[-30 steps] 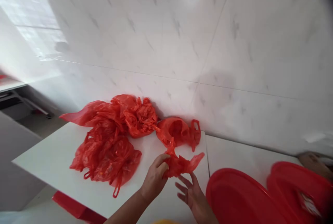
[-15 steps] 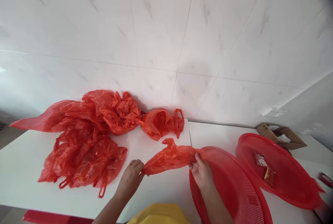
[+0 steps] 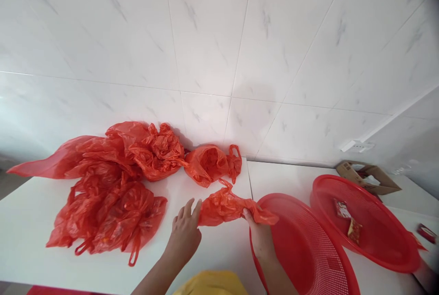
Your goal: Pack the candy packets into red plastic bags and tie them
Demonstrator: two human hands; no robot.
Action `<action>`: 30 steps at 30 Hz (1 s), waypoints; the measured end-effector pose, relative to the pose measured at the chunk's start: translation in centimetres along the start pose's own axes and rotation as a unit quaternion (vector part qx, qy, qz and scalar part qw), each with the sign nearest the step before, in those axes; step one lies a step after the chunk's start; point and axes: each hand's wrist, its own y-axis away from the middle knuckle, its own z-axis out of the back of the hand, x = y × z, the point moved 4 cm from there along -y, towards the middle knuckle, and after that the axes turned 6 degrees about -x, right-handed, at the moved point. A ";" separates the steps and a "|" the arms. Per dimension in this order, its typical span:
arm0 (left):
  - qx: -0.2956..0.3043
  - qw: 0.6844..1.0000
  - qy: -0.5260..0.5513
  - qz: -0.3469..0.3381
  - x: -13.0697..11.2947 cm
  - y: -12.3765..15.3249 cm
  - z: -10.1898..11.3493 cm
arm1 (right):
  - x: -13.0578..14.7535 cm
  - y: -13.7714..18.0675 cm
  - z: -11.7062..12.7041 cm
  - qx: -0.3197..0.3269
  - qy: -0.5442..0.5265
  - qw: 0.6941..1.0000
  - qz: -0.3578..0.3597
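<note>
A crumpled red plastic bag (image 3: 222,206) hangs above the white table in front of me. My right hand (image 3: 259,233) grips it near its right end, thumb on top, and a loose tail of plastic sticks out past the fingers. At the bag's left end is my left hand (image 3: 187,228), its fingers raised and apart; whether the fingertips touch the plastic I cannot tell. Just behind stands an upright rolled-open red bag (image 3: 207,162) with a small knotted bag (image 3: 234,163) beside it. A large pile of red plastic bags (image 3: 116,194) covers the left side.
Close on the right is a red plastic basket (image 3: 295,240) with mesh sides. Beyond it, a second red basket (image 3: 380,235) holds two small packets (image 3: 354,231). An open cardboard box (image 3: 372,178) sits by the tiled wall (image 3: 206,57).
My left hand has loosened from the bag's left end and its fingers have spread. The bag is less stretched, and its right end now extends beyond my right hand.
</note>
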 end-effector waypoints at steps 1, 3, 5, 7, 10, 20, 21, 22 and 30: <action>0.006 1.000 0.018 -0.010 -0.4 0.0 0.0 | 0.4 0.2 -0.1 -0.004 0.012 1.000 0.020; 0.047 0.991 0.124 -0.014 -1.4 0.1 0.0 | 1.3 0.9 -0.8 0.022 -0.010 0.998 0.055; 0.118 0.949 0.289 0.040 -2.4 0.3 -0.4 | 1.8 2.0 -2.1 0.087 -0.034 0.992 0.083; 0.169 0.866 0.454 0.123 -3.4 0.5 -0.8 | 1.7 3.3 -3.4 0.162 0.003 0.981 0.110; 0.151 0.755 0.608 0.196 -4.1 0.1 -1.1 | 0.7 4.8 -4.5 0.242 0.099 0.955 0.138; -0.066 0.640 0.712 0.281 2.0 -2.6 0.3 | -2.3 1.6 0.2 0.099 0.198 0.965 0.140; -0.066 0.639 0.713 0.282 2.0 -2.6 0.4 | -2.2 1.4 0.3 0.108 0.204 0.963 0.141; -0.063 0.640 0.713 0.282 2.0 -2.5 0.4 | -2.1 1.3 0.4 0.113 0.212 0.960 0.146; 0.015 0.651 0.710 0.268 -0.4 -1.2 -0.6 | 1.7 3.0 -1.0 0.045 0.303 0.911 0.275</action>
